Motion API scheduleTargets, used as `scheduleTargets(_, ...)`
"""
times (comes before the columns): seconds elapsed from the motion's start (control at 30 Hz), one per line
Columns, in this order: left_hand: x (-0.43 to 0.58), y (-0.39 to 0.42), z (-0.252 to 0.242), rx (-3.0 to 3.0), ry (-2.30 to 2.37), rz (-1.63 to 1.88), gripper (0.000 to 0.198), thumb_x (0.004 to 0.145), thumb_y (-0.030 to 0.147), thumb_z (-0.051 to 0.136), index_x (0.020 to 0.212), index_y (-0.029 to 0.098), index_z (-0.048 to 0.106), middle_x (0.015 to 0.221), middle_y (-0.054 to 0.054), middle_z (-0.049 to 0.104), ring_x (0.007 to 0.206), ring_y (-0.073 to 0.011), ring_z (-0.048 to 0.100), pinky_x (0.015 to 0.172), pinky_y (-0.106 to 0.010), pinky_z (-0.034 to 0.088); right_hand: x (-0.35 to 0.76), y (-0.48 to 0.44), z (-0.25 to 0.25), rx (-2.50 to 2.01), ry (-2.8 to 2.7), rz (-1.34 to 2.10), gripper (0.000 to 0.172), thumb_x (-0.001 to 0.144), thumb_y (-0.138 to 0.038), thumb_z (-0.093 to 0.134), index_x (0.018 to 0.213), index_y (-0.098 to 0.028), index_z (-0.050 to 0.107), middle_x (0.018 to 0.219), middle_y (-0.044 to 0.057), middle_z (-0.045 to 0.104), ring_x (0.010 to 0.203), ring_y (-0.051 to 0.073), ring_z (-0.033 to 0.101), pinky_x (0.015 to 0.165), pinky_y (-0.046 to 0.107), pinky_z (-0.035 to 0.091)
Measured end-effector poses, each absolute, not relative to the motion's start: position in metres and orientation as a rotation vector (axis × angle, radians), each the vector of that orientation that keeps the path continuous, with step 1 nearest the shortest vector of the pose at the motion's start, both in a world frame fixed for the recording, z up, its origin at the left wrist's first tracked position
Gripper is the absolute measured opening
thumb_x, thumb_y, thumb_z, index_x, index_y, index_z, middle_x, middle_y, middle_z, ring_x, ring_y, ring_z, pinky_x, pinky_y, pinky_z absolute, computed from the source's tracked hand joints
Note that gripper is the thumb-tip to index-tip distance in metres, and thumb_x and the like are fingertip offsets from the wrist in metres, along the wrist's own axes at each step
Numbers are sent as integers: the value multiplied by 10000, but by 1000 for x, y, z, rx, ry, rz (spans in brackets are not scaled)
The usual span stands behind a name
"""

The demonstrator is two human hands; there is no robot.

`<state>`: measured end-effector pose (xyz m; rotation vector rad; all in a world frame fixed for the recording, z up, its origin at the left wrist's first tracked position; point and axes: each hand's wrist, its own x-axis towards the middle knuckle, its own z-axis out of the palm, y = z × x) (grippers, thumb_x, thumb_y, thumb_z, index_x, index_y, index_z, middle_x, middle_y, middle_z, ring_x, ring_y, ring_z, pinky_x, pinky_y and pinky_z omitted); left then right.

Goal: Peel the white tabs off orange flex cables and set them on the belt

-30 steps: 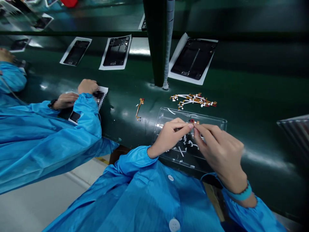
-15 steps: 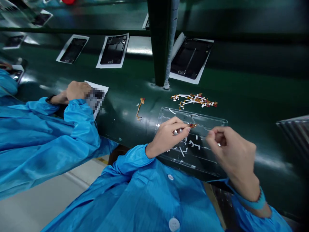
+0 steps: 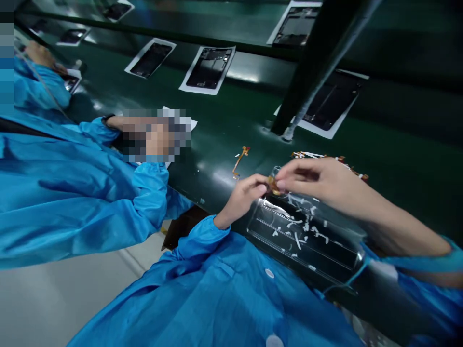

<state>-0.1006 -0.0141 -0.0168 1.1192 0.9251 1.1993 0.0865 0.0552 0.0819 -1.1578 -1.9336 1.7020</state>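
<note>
My left hand (image 3: 243,198) pinches a small orange-brown flex cable (image 3: 274,186) between thumb and fingertips. From the right, my right hand (image 3: 320,182) reaches across with its fingertips closed on the same cable; the fingers partly cover it. Below them lies a clear plastic tray (image 3: 265,234), scattered with small white strips (image 3: 298,238). A heap of flex cables (image 3: 314,155) with white strips is partly hidden behind my right hand. One single flex cable (image 3: 240,161) lies on the bench to the left of my hands.
A green post (image 3: 307,67) rises from the green bench (image 3: 220,120). Dark phone-like panels (image 3: 210,70) on white sheets lie along the back. At left, a co-worker in a blue sleeve (image 3: 152,185) works at a blurred-out item; another person sits farther left.
My right hand has come left to meet my left hand at the flex cable, which both now hold. The view has shifted and tilted, so the bench things appear farther right.
</note>
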Motion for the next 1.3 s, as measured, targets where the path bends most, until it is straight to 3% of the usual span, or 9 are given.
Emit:
scheduleTargets(0.1, -134, -18, -36, 708, 865, 1213, 611, 892, 714, 564, 1115, 151, 648, 948, -97, 725, 932, -215, 712, 899, -335, 563, 30, 90, 65, -1121, -1908, 1751, 200, 844, -389, 743, 892, -195, 725, 832, 63, 770, 769, 182, 727, 750, 331, 600)
scheduleTargets(0.2, -167, -27, -47, 530, 967, 1226, 687, 904, 736, 502, 1294, 174, 568, 1176, -137, 699, 915, -240, 743, 750, -322, 604, -26, 125, 32, -1186, -2056, 1569, 178, 865, -349, 702, 920, -180, 714, 893, 73, 773, 743, 168, 708, 709, 321, 584)
scheduleTargets(0.27, -185, -35, -51, 564, 1147, 1291, 671, 922, 693, 520, 1418, 243, 478, 1478, -146, 533, 966, -252, 755, 642, -288, 608, -54, 145, 6, -1220, -2143, 1450, 167, 868, -327, 685, 927, -172, 705, 880, 65, 761, 726, 167, 688, 686, 316, 557)
scheduleTargets(0.33, -199, -42, -55, 695, 1418, 1373, 614, 942, 605, 570, 1453, 290, 442, 1610, -128, 370, 997, -233, 754, 560, -231, 586, -69, 159, -15, -1272, -2241, 1287, 149, 863, -292, 668, 923, -160, 702, 881, 70, 747, 755, 181, 674, 714, 330, 531)
scheduleTargets(0.47, -208, -51, -63, 1115, 1859, 1374, 328, 1022, 395, 522, 1276, 203, 602, 1356, -128, 578, 772, -100, 701, 508, -171, 506, -58, 163, -32, -1285, -2471, 918, 200, 881, -275, 622, 1020, -162, 709, 1032, 97, 713, 895, 214, 640, 802, 354, 475)
scheduleTargets(0.6, -193, -47, -61, 1399, 1788, 1247, 177, 992, 251, 579, 1005, 187, 743, 928, -40, 705, 755, -105, 649, 754, -234, 566, -29, 151, -25, -1189, -2739, 655, 222, 901, -340, 618, 1028, -195, 729, 1076, 96, 675, 876, 228, 607, 685, 332, 400)
scheduleTargets(0.77, -170, -33, -57, 1837, 1648, 1159, 202, 992, 166, 547, 1077, 195, 729, 1057, -61, 737, 1005, -169, 686, 974, -342, 560, -30, 140, -23, -1002, -2943, 419, 295, 981, -271, 460, 1005, -154, 730, 1077, 133, 661, 816, 219, 578, 669, 346, 355)
scheduleTargets(0.97, -171, -29, -65, 1829, 1640, 1189, 192, 997, 165, 544, 1058, 183, 725, 1010, -56, 723, 953, -152, 696, 926, -307, 577, -50, 144, -28, -841, -3033, 293, 302, 946, -185, 406, 891, -94, 688, 964, 201, 645, 813, 255, 556, 744, 386, 356)
scheduleTargets(1.3, -176, -26, -59, 1648, 1679, 1196, 183, 980, 148, 570, 1049, 183, 735, 942, -29, 725, 810, -102, 679, 815, -229, 569, 4, 151, 9, -1008, -2829, 638, 180, 934, -328, 484, 891, -175, 568, 874, 78, 615, 682, 152, 536, 654, 301, 430)
